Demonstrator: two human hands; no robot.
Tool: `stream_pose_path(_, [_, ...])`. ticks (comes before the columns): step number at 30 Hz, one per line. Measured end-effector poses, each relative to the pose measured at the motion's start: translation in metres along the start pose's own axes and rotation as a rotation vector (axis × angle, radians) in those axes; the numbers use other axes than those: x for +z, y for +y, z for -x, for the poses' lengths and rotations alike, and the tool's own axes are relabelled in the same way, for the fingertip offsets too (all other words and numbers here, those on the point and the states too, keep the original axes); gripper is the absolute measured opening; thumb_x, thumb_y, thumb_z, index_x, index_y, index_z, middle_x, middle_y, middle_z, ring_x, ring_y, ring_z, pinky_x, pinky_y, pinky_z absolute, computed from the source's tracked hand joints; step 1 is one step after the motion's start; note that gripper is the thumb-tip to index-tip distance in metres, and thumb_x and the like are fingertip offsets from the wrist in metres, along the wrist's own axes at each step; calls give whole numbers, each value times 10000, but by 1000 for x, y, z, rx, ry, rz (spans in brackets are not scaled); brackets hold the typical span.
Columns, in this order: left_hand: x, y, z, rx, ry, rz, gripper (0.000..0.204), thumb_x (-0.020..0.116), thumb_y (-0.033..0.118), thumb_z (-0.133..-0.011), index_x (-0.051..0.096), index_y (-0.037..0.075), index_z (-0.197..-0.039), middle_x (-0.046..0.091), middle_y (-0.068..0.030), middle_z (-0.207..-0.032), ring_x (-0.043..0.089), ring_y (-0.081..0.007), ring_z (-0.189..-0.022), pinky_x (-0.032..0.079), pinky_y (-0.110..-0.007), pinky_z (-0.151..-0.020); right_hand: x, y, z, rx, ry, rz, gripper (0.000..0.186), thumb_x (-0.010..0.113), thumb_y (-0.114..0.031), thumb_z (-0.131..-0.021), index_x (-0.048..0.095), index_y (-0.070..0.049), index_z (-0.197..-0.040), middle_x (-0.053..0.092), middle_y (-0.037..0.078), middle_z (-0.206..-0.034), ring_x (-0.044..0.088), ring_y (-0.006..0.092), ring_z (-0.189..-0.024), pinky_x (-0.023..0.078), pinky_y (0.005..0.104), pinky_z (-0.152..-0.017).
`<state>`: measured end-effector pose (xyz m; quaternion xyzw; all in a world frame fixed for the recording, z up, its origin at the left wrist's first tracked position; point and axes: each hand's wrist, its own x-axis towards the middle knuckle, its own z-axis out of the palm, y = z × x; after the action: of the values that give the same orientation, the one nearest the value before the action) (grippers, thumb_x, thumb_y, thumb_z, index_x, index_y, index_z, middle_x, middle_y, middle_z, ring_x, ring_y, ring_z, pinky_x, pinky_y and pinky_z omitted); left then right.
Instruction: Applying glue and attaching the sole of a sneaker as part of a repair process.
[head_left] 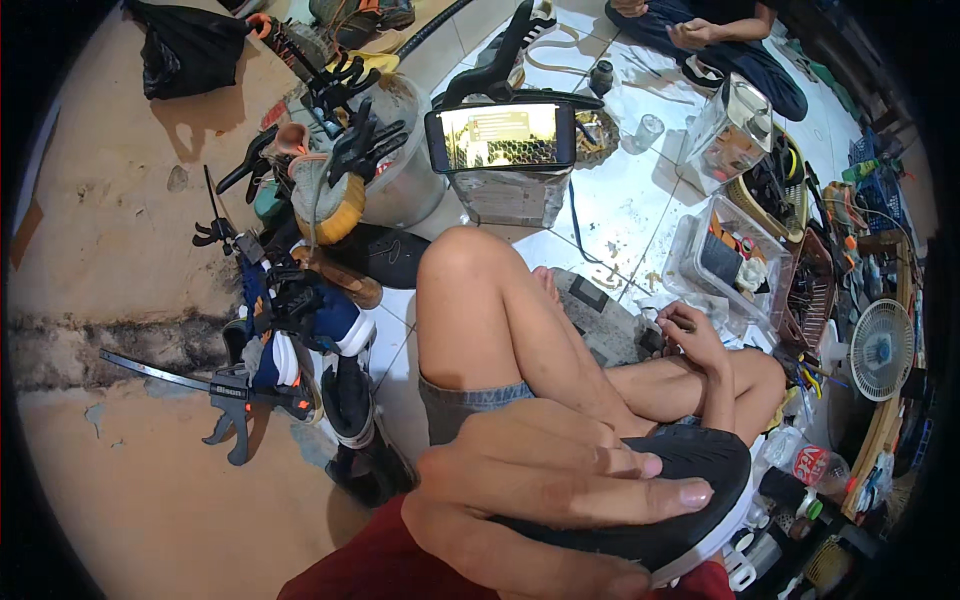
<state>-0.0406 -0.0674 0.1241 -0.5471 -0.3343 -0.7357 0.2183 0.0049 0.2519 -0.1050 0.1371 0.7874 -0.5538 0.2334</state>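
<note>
A black shoe [705, 465] with a white sole edge lies across my lap, close to the camera. My left hand [530, 490] grips it, the long fingers laid over its black upper. Farther ahead, above my folded leg, is my right hand [690, 338], its fingers bent and drawn together. It is beside a small dark object [648, 335] with something whitish at its top. Whether the fingers hold that object or only touch it, I cannot tell. Under it a worn grey board [600, 310] lies on the tiles.
A phone [503, 137] stands lit on a taped box [510, 198]. Shoes with clamps [310, 320] crowd the left by a bucket [410, 190]. On the right are a clear plastic tub [715, 285], a metal can [730, 135] and a fan [880, 348]. Another person's hands [690, 32] appear at the top.
</note>
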Motion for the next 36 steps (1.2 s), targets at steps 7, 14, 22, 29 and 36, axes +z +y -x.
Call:
stream_pose_path(7, [26, 4, 7, 78, -39, 64, 171, 624, 154, -961, 614, -7, -1016, 683, -350, -895, 656, -244, -508, 540, -290, -451, 7, -4, -1, -147, -49, 96, 329, 754, -251, -853, 655, -5, -1049, 670, 64, -978, 611, 137, -935, 498, 299, -839])
stream_pose_path(14, [51, 40, 0, -427, 18, -82, 278, 708, 143, -835, 579, -5, -1032, 676, -353, -973, 715, -370, -717, 599, -385, -637, 13, -9, -2, -171, -110, 322, 631, 766, -533, -782, 690, -25, -1148, 704, 166, -1089, 650, 260, -1027, 501, 370, -910])
stream_pose_path(22, [62, -2, 122, -862, 474, -211, 316, 662, -2, -810, 579, -69, -1107, 591, -263, -1251, 351, -368, -1420, 156, -457, -1206, 8, 26, 1, -443, 134, 451, 436, 703, -398, -850, 697, -33, -1088, 700, 227, -983, 679, 352, -893, 527, 406, -801])
stream_pose_path(29, [45, -9, 150, -1026, 352, -455, 309, 635, 55, -887, 529, -46, -1158, 595, -121, -1099, 556, -177, -1025, 430, -334, -972, 42, -62, 50, -712, -36, -331, 365, 683, -317, -929, 660, -18, -1137, 703, 81, -975, 660, 161, -845, 518, 305, -751])
stream_pose_path(36, [-1, -12, 144, -1166, -22, -367, 522, 749, 77, -825, 500, -29, -1272, 533, -173, -1326, 486, -266, -1278, 335, -406, -1123, 60, -99, 54, -568, -205, -156, 540, 824, -187, -792, 590, -22, -1250, 687, 103, -1051, 651, 163, -972, 515, 304, -872])
